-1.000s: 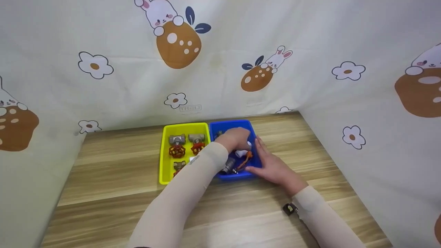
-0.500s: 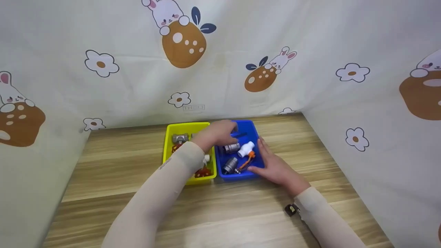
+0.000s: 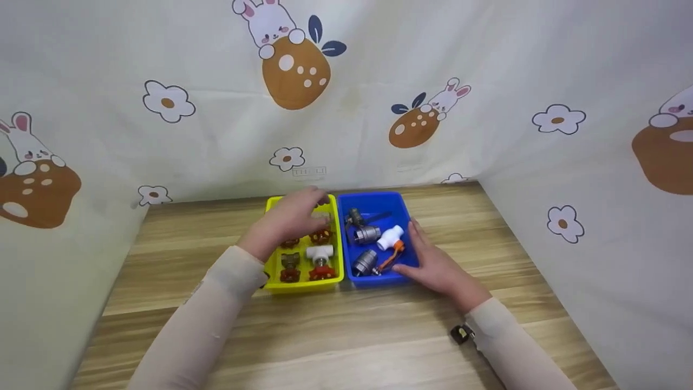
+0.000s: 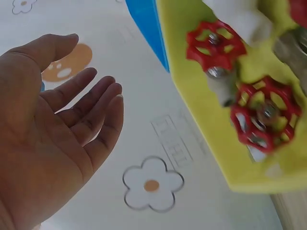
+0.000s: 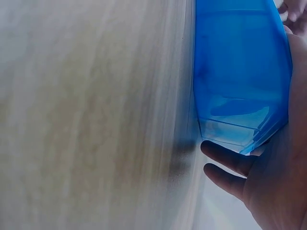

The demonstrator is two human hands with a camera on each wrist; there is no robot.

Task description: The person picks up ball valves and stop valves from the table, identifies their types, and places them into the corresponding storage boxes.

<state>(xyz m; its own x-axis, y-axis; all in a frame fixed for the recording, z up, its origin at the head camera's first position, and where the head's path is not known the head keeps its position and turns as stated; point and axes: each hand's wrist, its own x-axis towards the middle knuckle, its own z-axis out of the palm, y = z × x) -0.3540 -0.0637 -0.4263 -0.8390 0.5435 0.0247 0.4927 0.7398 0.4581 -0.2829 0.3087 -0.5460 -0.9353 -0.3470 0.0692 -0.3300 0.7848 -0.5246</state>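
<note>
My left hand (image 3: 289,219) hovers over the back of the yellow tray (image 3: 267,208), fingers loosely bent and nothing held, as the left wrist view confirms. Gate valves with red handwheels lie in that tray, one of them a white plastic valve (image 3: 319,252); my hand covers part of the back ones. Against the right wall of the blue tray (image 3: 403,208) rests my right hand (image 3: 439,268), thumb near the front corner. Inside are a white valve (image 3: 391,237) with an orange lever (image 3: 391,259), two metal fittings (image 3: 367,234), and a small valve (image 3: 354,217) with a dark lever.
Both trays stand side by side on a wood-grain table (image 3: 346,336), close to the back. A pale printed curtain (image 3: 352,119) rises behind them and along both sides. A small black device (image 3: 460,334) is at my right wrist.
My left hand has come out of the blue tray and moved left over the yellow one, uncovering the blue tray's contents. My right hand has stayed at the tray's side.
</note>
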